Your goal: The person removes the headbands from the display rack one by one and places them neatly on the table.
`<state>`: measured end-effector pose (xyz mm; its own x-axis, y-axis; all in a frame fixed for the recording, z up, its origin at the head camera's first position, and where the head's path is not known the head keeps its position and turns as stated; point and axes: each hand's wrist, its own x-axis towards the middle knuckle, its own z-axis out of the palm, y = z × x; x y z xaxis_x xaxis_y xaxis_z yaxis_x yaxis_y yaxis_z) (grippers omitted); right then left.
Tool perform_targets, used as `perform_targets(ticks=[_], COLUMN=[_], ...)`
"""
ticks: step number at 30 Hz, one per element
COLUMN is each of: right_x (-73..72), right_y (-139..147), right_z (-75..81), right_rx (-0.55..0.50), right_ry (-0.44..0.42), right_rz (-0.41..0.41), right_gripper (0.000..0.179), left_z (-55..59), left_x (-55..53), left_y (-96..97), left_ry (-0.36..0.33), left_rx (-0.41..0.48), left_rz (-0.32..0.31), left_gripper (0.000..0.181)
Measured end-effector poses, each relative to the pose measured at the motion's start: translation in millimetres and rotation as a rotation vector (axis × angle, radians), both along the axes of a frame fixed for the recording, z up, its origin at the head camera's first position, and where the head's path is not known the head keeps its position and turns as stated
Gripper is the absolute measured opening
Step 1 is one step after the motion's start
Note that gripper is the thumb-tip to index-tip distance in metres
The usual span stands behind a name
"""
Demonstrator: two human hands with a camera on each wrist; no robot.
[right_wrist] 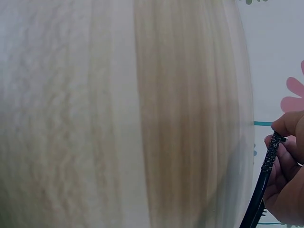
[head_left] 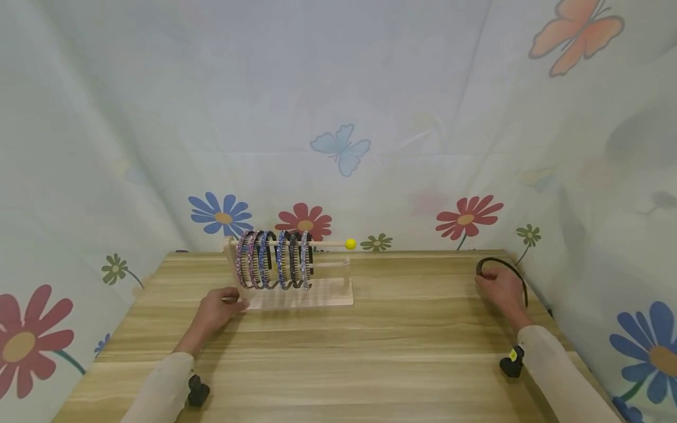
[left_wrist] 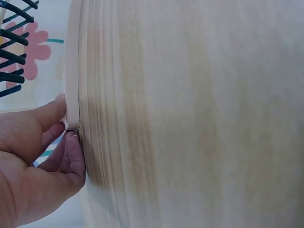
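Note:
A light wooden headband stand (head_left: 322, 295) stands toward the left back of the table, with several glittery headbands (head_left: 282, 258) in pink, blue, black and silver hanging on its upper rod. My left hand (head_left: 217, 308) pinches the near left corner of the stand's base; the left wrist view shows thumb and fingertips against the base edge (left_wrist: 72, 71). Over at the right, my right hand (head_left: 503, 289) holds a black headband (head_left: 524, 286) by one end. In the right wrist view, thumb and fingers grip its stone-studded end (right_wrist: 270, 154), and small teeth show along its inner side.
The wood-grain table (head_left: 370, 358) reaches back to a pale curtain (head_left: 402, 117) printed with flowers and butterflies. A yellow ball (head_left: 351, 244) caps the rod's right end. A lower peg (head_left: 330, 264) juts out below it.

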<state>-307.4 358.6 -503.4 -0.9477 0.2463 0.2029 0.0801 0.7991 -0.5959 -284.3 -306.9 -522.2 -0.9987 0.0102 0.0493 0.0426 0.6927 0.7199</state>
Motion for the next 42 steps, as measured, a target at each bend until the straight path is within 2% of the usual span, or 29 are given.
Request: perform_targets(ticks=[13,23,31,42], right_x=[3.0,1.4,0.8,4.6], right_y=[1.7,3.4,3.7,2.6], right_z=[-5.0,-10.3,-14.4,-7.5], right_rx=[0.044,0.052,0.041,0.034], right_ry=[-0.034,-0.088,-0.074,-0.062], right_rz=[0.024,0.016,0.011,0.003], right_gripper=[0.034,0.042,0.042,0.04], left_z=[0.2,1.5,3.1,4.4], left_x=[-0.3,0.6,0.3,1.1], left_y=[0.0,0.4,1.7,1.2], left_ry=[0.002,-0.005,-0.01,-0.006], left_rx=[0.012,0.007,0.009,0.009], left_rz=[0.0,0.006,0.006,0.002], left_gripper=[0.042,0.043,0.043,0.048])
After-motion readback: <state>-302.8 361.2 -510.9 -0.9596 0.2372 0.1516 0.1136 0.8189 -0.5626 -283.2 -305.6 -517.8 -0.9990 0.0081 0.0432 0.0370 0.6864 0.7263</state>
